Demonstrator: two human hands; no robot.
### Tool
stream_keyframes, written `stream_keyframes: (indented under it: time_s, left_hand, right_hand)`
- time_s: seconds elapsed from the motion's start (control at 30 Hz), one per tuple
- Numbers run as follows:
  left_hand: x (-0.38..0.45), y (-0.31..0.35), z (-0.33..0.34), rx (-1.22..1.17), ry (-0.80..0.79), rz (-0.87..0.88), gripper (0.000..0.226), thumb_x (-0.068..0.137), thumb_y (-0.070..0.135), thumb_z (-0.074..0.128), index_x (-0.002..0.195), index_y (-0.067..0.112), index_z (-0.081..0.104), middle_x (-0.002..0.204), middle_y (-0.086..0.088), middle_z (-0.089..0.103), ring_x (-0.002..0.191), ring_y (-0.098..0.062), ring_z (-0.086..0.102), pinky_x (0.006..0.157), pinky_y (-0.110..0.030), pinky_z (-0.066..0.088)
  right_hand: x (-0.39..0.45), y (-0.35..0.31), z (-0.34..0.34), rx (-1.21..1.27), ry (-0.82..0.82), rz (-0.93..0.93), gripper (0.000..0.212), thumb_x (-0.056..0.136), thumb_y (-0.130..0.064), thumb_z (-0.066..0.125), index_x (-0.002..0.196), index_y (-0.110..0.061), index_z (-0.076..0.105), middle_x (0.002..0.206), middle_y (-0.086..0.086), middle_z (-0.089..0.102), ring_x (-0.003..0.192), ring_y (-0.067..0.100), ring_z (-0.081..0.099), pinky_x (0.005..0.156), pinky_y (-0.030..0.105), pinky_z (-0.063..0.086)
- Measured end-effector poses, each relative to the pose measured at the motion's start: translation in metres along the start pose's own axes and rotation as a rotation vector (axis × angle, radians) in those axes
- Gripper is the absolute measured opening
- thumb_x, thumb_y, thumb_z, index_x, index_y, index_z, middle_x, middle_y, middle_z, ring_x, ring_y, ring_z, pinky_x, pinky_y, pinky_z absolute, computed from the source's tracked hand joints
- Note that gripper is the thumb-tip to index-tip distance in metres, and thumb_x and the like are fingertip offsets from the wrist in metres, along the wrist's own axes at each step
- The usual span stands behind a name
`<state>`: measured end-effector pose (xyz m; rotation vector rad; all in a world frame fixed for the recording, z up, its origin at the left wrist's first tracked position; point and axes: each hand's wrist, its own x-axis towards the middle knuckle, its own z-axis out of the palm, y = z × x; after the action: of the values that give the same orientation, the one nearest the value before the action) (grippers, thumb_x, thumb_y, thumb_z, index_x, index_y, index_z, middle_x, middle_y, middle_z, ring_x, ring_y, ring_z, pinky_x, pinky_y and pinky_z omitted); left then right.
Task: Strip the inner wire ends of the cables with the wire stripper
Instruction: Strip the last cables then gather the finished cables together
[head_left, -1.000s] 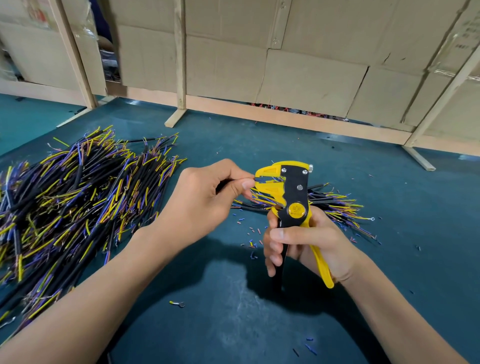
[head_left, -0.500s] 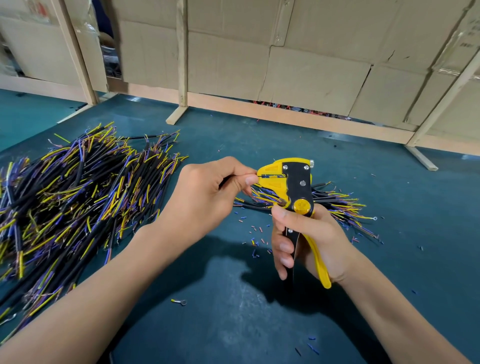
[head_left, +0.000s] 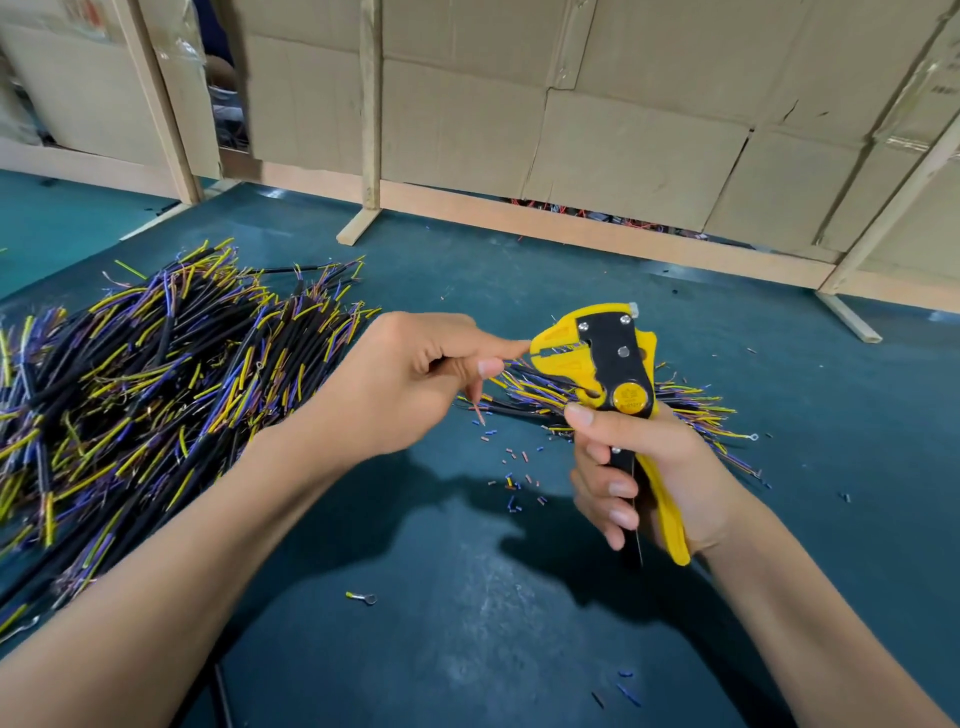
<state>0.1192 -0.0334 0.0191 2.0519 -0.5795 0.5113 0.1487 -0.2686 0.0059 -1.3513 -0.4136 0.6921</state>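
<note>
My right hand (head_left: 644, 467) grips the handles of a yellow and black wire stripper (head_left: 608, 364), held upright above the table with its jaws pointing left. My left hand (head_left: 410, 379) pinches a short black cable between thumb and fingers; most of the cable is hidden in the fist. One inner wire end sits at the stripper's jaws, and a pink inner wire (head_left: 478, 413) hangs down below my thumb. A large heap of black cables (head_left: 135, 395) with yellow, blue and purple inner wires lies at the left. A smaller bunch of cables (head_left: 696, 415) lies behind the stripper.
The teal table top (head_left: 467, 623) carries scattered bits of cut insulation (head_left: 514, 483) below the stripper and a loose ring terminal (head_left: 363, 597) near my left forearm. Cardboard panels on wooden frames (head_left: 597, 156) wall off the back edge.
The stripper's handles have spread a little in my right hand. A pink inner wire now hangs free below my left thumb. Both hands stay in about the same place.
</note>
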Motion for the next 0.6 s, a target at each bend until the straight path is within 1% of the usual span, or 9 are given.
stream_keyframes:
  time_s: [0.07, 0.13, 0.2, 0.27, 0.3, 0.37, 0.47, 0.53, 0.6]
  left_hand:
    - [0.000, 0.000, 0.002, -0.040, -0.042, -0.023, 0.034, 0.096, 0.001, 0.059, 0.124, 0.020, 0.064, 0.072, -0.009, 0.063, 0.067, -0.016, 0.061, 0.071, -0.017, 0.044]
    - [0.000, 0.002, 0.006, -0.092, -0.041, -0.063, 0.031, 0.099, 0.004, 0.057, 0.126, 0.018, 0.063, 0.074, -0.005, 0.065, 0.071, -0.022, 0.062, 0.073, -0.019, 0.046]
    - [0.000, 0.004, 0.008, -0.129, -0.032, -0.097, 0.030, 0.101, 0.008, 0.054, 0.127, 0.018, 0.065, 0.075, 0.004, 0.066, 0.071, -0.020, 0.060, 0.070, -0.022, 0.046]
    - [0.001, 0.006, 0.008, -0.190, 0.003, -0.134, 0.030, 0.102, 0.009, 0.052, 0.128, 0.019, 0.065, 0.076, 0.009, 0.065, 0.063, -0.011, 0.049, 0.061, -0.022, 0.038]
    - [0.002, 0.007, 0.007, -0.252, 0.037, -0.159, 0.030, 0.101, 0.010, 0.053, 0.127, 0.020, 0.066, 0.077, 0.010, 0.065, 0.062, -0.008, 0.044, 0.059, -0.021, 0.035]
    - [0.003, 0.009, 0.006, -0.331, 0.113, -0.179, 0.030, 0.095, 0.014, 0.057, 0.123, 0.022, 0.067, 0.081, 0.007, 0.062, 0.062, -0.006, 0.042, 0.061, -0.020, 0.034]
    - [0.004, 0.009, 0.007, -0.340, 0.162, -0.170, 0.029, 0.092, 0.017, 0.060, 0.119, 0.023, 0.070, 0.078, 0.008, 0.055, 0.063, -0.008, 0.041, 0.062, -0.025, 0.033]
    - [0.004, 0.008, 0.008, -0.340, 0.176, -0.163, 0.027, 0.094, 0.015, 0.060, 0.118, 0.022, 0.070, 0.075, 0.015, 0.058, 0.063, -0.006, 0.042, 0.062, -0.022, 0.035]
    - [0.003, 0.007, 0.011, -0.330, 0.199, -0.146, 0.025, 0.095, 0.016, 0.059, 0.116, 0.022, 0.069, 0.076, 0.017, 0.060, 0.063, -0.004, 0.044, 0.063, -0.019, 0.037]
  right_hand:
    - [-0.002, -0.002, -0.003, -0.004, -0.015, 0.008, 0.036, 0.080, -0.033, 0.074, 0.065, -0.011, 0.050, 0.048, 0.005, 0.032, 0.034, 0.020, 0.037, 0.042, 0.029, 0.046]
    - [-0.002, -0.003, -0.002, 0.023, -0.052, 0.004, 0.031, 0.082, -0.030, 0.072, 0.069, -0.010, 0.053, 0.053, 0.008, 0.037, 0.040, 0.023, 0.043, 0.047, 0.035, 0.050]
    - [-0.001, -0.001, -0.001, 0.062, -0.100, -0.031, 0.023, 0.088, -0.021, 0.067, 0.074, -0.006, 0.057, 0.059, 0.012, 0.044, 0.049, 0.028, 0.049, 0.056, 0.044, 0.053]
    - [0.001, 0.002, 0.001, 0.070, -0.118, -0.075, 0.019, 0.091, -0.015, 0.065, 0.079, -0.002, 0.058, 0.065, 0.015, 0.049, 0.056, 0.031, 0.052, 0.062, 0.049, 0.053]
    - [0.002, 0.004, 0.002, 0.069, -0.119, -0.091, 0.019, 0.090, -0.015, 0.066, 0.081, -0.001, 0.057, 0.067, 0.016, 0.050, 0.058, 0.032, 0.053, 0.064, 0.051, 0.053]
    - [0.003, 0.007, 0.002, 0.075, -0.128, -0.116, 0.020, 0.090, -0.016, 0.066, 0.082, 0.000, 0.057, 0.069, 0.017, 0.050, 0.060, 0.033, 0.053, 0.065, 0.051, 0.053]
    - [0.003, 0.008, 0.002, 0.079, -0.165, -0.126, 0.019, 0.090, -0.016, 0.065, 0.083, -0.001, 0.057, 0.069, 0.016, 0.051, 0.061, 0.033, 0.054, 0.066, 0.051, 0.053]
    - [0.003, 0.010, 0.002, 0.073, -0.202, -0.129, 0.017, 0.091, -0.015, 0.064, 0.084, -0.001, 0.057, 0.069, 0.016, 0.052, 0.061, 0.032, 0.056, 0.066, 0.051, 0.054]
    - [0.003, 0.010, 0.002, 0.073, -0.230, -0.132, 0.015, 0.093, -0.013, 0.062, 0.085, -0.001, 0.056, 0.070, 0.016, 0.053, 0.062, 0.032, 0.057, 0.067, 0.051, 0.055]
